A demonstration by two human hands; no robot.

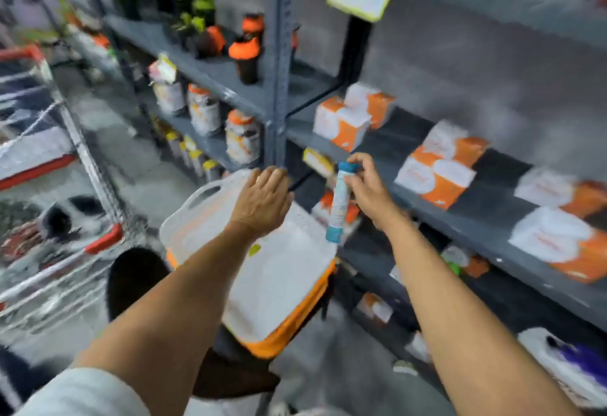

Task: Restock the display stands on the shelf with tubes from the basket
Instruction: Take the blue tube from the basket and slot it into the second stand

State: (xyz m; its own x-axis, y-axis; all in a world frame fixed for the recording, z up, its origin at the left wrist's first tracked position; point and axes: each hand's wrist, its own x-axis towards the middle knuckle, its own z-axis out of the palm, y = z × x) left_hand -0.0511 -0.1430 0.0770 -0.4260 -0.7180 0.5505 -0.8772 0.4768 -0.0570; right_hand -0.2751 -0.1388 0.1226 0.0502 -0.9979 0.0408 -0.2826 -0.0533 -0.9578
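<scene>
Right hand (368, 185): closed around a white cylindrical tube with blue caps (340, 200), above the white plastic basket (197, 215).
Left hand (262, 200): open, laid flat over the basket.
Risk: tube could be dropped; only the top is pinched.

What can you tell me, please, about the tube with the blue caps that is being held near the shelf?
The slim pale tube with blue caps looks like plastic, with a blue cap at each end and a light label too blurred to read. It hangs nearly upright, slightly tilted, gripped near its top cap by the right hand. Its lower end hangs over the far corner of the white plastic basket, in front of the grey metal shelf.
</scene>
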